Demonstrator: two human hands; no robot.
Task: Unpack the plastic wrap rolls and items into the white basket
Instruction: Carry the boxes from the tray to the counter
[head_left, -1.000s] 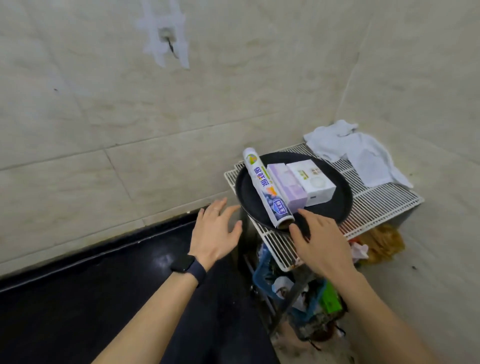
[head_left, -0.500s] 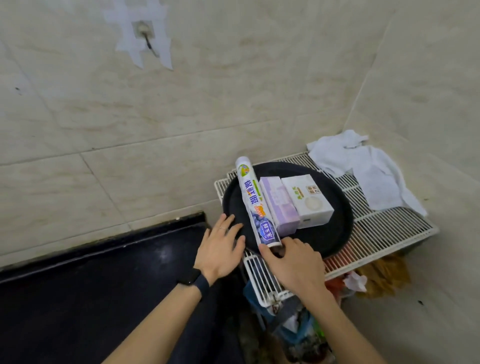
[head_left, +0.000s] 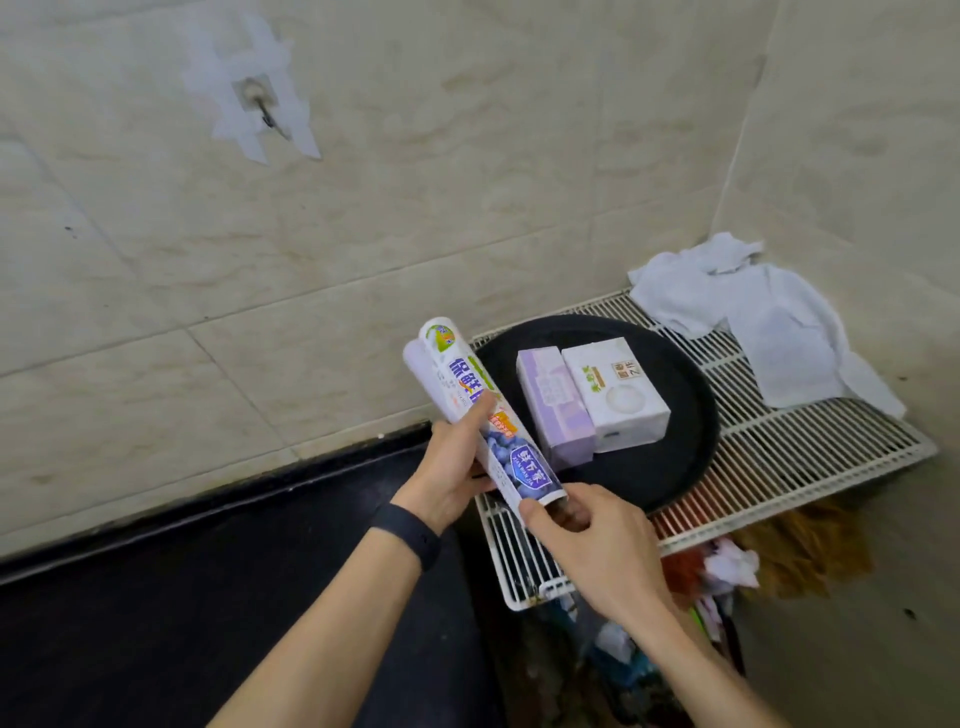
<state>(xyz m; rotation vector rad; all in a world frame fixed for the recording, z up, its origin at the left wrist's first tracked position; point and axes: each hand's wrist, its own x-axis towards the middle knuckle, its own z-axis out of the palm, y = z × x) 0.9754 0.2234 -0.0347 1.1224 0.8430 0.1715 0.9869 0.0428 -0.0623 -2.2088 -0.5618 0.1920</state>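
Note:
A plastic wrap roll pack (head_left: 470, 395), printed with blueberries and coloured lettering, is held up off the black round tray (head_left: 675, 457). My left hand (head_left: 452, 467) grips its middle from the left, thumb across the front. My right hand (head_left: 592, 540) pinches the near end of the pack. A purple box (head_left: 553, 402) and a white box (head_left: 615, 392) lie side by side on the tray. No white basket is in view.
The tray sits on a white wire rack (head_left: 810, 447) in the tiled corner. A crumpled white cloth (head_left: 753, 322) lies at the rack's back right. Clutter and bags (head_left: 727, 566) sit under the rack. A black counter (head_left: 208, 597) lies at lower left.
Both hands have taken hold of the roll pack and lifted it off the tray toward the left; earlier the left hand was bare beside it. The boxes have not moved.

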